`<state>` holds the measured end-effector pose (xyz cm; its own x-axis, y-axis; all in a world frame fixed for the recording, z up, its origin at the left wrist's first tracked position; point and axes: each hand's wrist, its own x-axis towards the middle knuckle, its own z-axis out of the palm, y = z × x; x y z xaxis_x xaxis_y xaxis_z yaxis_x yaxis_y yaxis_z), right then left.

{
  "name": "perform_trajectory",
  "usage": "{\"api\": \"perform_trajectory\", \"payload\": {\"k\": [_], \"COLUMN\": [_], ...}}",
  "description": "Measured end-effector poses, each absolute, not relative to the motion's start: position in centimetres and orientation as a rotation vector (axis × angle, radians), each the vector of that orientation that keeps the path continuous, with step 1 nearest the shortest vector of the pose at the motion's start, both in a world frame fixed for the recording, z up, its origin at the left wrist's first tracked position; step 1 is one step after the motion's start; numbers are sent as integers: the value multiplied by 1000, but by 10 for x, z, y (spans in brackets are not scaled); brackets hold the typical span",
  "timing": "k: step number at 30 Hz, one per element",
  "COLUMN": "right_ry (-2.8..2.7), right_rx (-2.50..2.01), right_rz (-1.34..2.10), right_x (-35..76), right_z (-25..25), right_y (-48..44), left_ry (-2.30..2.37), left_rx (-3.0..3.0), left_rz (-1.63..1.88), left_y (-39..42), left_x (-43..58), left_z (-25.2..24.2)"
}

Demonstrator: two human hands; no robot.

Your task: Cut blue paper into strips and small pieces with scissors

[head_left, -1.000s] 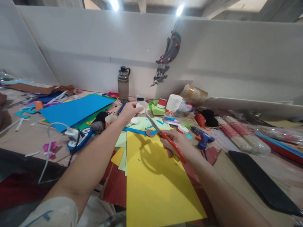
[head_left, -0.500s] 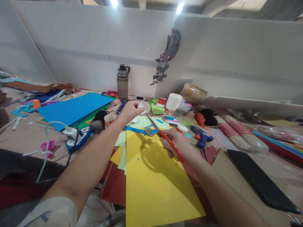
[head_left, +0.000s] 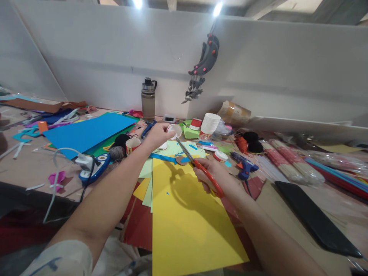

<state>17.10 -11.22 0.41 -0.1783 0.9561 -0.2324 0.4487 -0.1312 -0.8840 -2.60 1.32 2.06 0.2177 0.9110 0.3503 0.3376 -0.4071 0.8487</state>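
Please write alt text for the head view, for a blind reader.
The right hand holds red-handled metal scissors over a yellow paper sheet; the left hand holds a small red-rimmed white paper cup above a cluttered table.

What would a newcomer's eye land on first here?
The big bright yellow paper sheet lies bottom centre on the cluttered table, with the right hand gripping red-handled scissors over its far end. Next come the left hand, holding a small red-and-white paper cup just beyond the blade tips, and the large blue paper sheet spread at the left.
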Motion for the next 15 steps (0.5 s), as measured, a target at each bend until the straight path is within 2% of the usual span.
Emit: {"api": "perform_trajectory", "payload": {"k": [15], "right_ry": [-1612], "right_rx": [-1614], "right_rz": [1260], "right_x": [168], "right_z": [-13], "right_y": [-105], "left_ry": [1287], "left_rx": [1933], "left_rz": [1084], "left_y": [16], "left_x": [-27], "left_z": [18]}}
